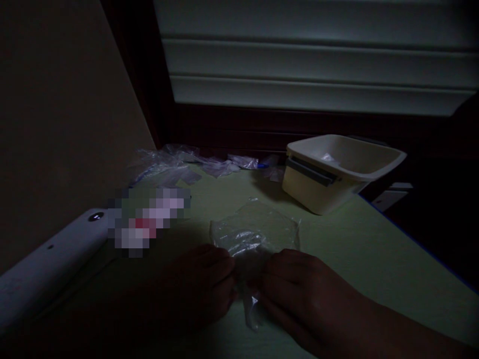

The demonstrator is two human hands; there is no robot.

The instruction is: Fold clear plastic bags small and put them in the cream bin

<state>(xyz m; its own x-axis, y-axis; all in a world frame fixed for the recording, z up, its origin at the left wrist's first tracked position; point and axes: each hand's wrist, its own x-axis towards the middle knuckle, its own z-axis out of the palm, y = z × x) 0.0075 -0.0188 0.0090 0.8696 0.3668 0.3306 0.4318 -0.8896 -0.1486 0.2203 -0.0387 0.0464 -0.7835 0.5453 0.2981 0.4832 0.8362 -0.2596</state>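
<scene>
A clear plastic bag [254,230] lies crumpled on the pale green table [359,249], just in front of me. My left hand [204,281] pinches its near edge from the left, fingers closed on the plastic. From the right, my right hand [299,289] grips the same near edge, and a strip of plastic hangs down between the two hands. The scene is very dark, so finger detail is faint.
A cream plastic tub [381,167] stands at the back right of the table. Several more clear bags [179,167] lie heaped at the back left near the wall. A long white device [48,259] lies along the left edge. A blue strip marks the table's right edge.
</scene>
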